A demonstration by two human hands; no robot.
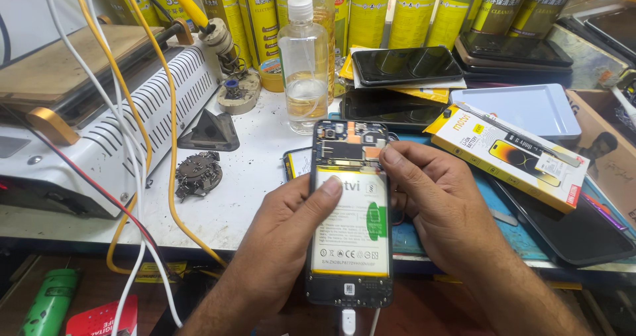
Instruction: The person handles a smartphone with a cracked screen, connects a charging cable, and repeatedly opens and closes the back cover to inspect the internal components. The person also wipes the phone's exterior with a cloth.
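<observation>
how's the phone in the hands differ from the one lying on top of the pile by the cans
The held phone is opened, back cover off, white battery and circuit board exposed; the stacked phone is closed, showing dark glossy glass. The held phone is gripped by both hands, a cable at its bottom; the stacked phone lies flat, untouched. Both are slim rectangles.

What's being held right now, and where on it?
The opened phone: left hand grips its left edge, thumb on the battery; right hand fingertips touch its upper right.

Black phone [349, 210] w/ white-yellow battery [351, 226], green sticker [375, 220]; yellow spray cans [381, 11]; white bench [252, 170]; yellow-white box [507, 157].
</observation>
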